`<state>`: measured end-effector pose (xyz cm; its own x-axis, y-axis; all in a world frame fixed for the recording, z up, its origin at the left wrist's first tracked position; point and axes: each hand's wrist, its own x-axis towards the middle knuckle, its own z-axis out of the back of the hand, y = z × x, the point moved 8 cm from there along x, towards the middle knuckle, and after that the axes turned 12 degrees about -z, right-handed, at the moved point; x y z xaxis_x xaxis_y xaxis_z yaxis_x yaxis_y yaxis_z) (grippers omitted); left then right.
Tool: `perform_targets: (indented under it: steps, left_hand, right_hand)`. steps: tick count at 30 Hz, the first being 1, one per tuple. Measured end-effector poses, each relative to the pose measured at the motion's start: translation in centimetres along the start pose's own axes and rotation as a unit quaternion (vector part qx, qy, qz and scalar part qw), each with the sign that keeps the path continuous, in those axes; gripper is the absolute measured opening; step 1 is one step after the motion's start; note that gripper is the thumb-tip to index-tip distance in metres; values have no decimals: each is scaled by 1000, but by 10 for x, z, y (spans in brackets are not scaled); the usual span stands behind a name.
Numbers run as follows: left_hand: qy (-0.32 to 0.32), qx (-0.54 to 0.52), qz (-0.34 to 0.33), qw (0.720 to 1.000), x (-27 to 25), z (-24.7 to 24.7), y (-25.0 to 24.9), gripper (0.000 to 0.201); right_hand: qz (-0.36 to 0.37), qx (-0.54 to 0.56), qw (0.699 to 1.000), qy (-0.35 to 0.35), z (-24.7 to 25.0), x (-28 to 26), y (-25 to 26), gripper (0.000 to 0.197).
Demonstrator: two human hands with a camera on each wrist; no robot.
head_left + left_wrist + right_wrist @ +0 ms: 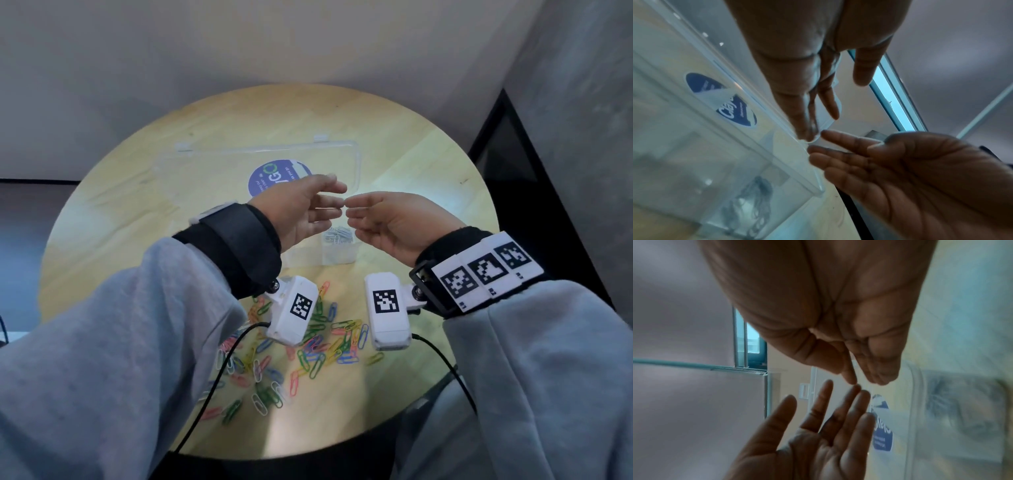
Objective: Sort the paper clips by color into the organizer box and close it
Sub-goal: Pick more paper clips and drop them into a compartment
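Transparent organizer box (pixel 356 161) lies open at the frame's middle on the worktop, coloured paper clips (pixel 318 346) heaped below it, while left hand (pixel 301 209) and right hand (pixel 394 222) hover wide and empty, so better pinch one colour at a time.

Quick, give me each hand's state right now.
Left hand: open, fingers straight, holding nothing.
Right hand: open, fingers loosely extended toward the left, holding nothing visible.

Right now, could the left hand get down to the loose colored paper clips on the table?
Probably yes. The left hand is open and empty above the clear box, and the paper clips lie uncovered just nearer the person.
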<state>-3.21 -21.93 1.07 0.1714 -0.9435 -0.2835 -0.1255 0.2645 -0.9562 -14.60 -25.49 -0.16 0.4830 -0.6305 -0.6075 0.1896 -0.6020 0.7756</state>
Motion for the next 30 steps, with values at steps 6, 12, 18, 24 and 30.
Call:
perform_targets:
  steps: [6,12,18,24,30]
  left_hand:
    - [9,188,-61,980,-24,3,0,27]
    - [95,585,-10,805,-47,-9,36,18]
    - [124,637,26,760,-47,-21,61,23]
    - [125,660,37,739,-37,-24,73,28]
    - [125,637,60,758,-33,-19,78,28]
  right_hand:
    - [68,-247,963,-82,20,-26,5,16]
    - [-22,-523,845,-109,30,-41,-44,7]
    - [-35,-597,794,-105,31,-42,-66,20]
    - [-26,-652,752,-95,23,-33,-80,22]
    - [-1,-684,726,-78,15,-30,-80,12]
